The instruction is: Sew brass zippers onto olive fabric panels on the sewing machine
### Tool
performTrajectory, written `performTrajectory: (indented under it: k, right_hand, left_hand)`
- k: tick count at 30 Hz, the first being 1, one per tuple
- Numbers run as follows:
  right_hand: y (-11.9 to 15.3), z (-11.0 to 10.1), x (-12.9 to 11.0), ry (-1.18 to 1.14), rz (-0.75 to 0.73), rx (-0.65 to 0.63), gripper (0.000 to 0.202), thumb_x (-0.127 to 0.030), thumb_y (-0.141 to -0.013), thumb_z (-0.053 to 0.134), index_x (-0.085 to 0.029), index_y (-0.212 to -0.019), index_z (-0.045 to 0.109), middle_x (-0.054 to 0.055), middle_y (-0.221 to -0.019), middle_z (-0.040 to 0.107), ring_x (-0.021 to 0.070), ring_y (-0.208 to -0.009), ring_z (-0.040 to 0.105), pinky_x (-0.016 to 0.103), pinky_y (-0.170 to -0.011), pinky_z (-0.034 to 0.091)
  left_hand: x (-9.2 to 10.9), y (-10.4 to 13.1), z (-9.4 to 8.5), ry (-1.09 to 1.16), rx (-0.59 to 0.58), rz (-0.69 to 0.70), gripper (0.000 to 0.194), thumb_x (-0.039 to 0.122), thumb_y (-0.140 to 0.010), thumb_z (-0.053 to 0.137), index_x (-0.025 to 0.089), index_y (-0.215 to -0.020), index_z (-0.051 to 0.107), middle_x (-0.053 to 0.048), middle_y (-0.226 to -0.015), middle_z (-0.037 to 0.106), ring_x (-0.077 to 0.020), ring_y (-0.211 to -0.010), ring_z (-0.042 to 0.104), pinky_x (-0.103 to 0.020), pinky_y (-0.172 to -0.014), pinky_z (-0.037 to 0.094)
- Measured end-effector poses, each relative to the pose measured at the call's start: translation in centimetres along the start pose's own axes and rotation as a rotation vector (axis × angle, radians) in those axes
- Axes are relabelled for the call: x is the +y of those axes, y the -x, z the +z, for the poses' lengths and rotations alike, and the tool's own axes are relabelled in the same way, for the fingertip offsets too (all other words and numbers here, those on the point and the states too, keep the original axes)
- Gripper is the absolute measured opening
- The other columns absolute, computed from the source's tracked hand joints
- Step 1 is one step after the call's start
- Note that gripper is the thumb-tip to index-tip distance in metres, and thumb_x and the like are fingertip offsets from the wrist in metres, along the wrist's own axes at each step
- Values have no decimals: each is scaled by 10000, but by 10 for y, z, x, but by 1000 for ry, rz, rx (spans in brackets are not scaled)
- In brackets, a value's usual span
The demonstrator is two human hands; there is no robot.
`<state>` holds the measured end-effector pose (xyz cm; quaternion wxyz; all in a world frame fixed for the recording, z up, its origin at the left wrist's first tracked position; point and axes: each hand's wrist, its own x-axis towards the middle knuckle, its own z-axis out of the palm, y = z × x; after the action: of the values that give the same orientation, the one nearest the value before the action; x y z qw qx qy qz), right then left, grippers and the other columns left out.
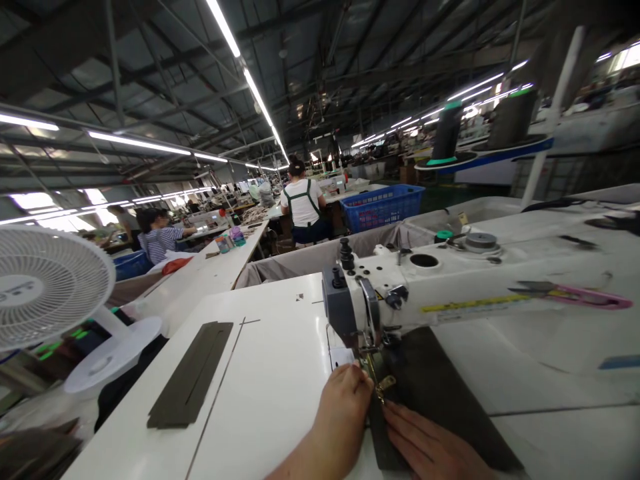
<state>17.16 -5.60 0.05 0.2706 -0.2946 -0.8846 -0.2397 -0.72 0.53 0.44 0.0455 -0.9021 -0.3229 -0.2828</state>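
Observation:
My left hand (343, 417) is closed at the left edge of a brass zipper (371, 368), its bent fingers pinching the zipper's edge close to the needle area. My right hand (433, 443) lies flat with fingers stretched out, its fingertips touching the lower end of the zipper and the dark olive fabric (445, 393). A metal zipper pull (386, 383) sticks out to the right between the hands. Zipper and fabric run under the presser foot of a white sewing machine (460, 287). The exact grip of the left fingertips is partly hidden.
A stack of dark fabric strips (193, 373) lies left on the white table (260, 373). Pink-handled snips (575, 293) rest on the machine arm. A white fan (47, 287) stands at left, thread cones (447, 133) at upper right. Beyond are a blue basket (385, 207) and seated people.

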Motion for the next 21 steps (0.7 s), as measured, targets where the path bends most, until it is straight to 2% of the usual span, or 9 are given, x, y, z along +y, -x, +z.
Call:
performTrajectory:
  k: [4,11,15,17,19,21]
  right_hand:
    - [-7,8,8,-34,83,121,349,-78,-799,351,-141,-923,672,57,-996,672,154,-918,630,210,-790,534]
    - [-16,9,20,38,11,57,361,-53,-746,369,-117,-931,672,66,-999,670,159,-901,639,202,-780,537]
    - [-18,2,23,53,-28,-7,305,-101,-773,418,-109,-952,666,78,-1024,660,168,-916,637,197,-781,532]
    - [-19,0,25,-66,76,-32,263,-170,-833,444,-126,-997,645,71,-1027,662,154,-917,634,181,-789,521]
    - [-20,4,27,-184,286,-31,249,-206,-883,407,-166,-980,632,61,-974,672,148,-881,639,198,-775,527]
    - [-22,15,30,-196,498,9,246,-219,-889,385,-178,-918,626,75,-904,669,174,-834,643,258,-738,541]
  left_hand:
    - [-8,-2,6,-18,-3,-38,88,114,-856,512,150,-883,587,-89,-915,590,-208,-792,582,-322,-677,552]
    - [-20,-2,16,-10,82,52,133,112,-873,470,131,-947,579,-120,-967,616,-226,-837,610,-328,-705,567]
    - [-20,-2,14,-30,62,28,115,89,-816,525,135,-897,593,-116,-956,624,-237,-817,614,-335,-685,568]
    - [-19,-3,11,-1,32,-4,121,90,-785,547,143,-878,603,-105,-912,627,-232,-802,614,-330,-687,565]
    - [-17,-2,8,43,15,-2,165,103,-756,550,147,-906,605,-104,-904,628,-235,-831,612,-341,-733,558]
    - [-15,1,9,54,69,38,251,123,-733,536,151,-974,597,-110,-957,630,-243,-892,609,-371,-802,539]
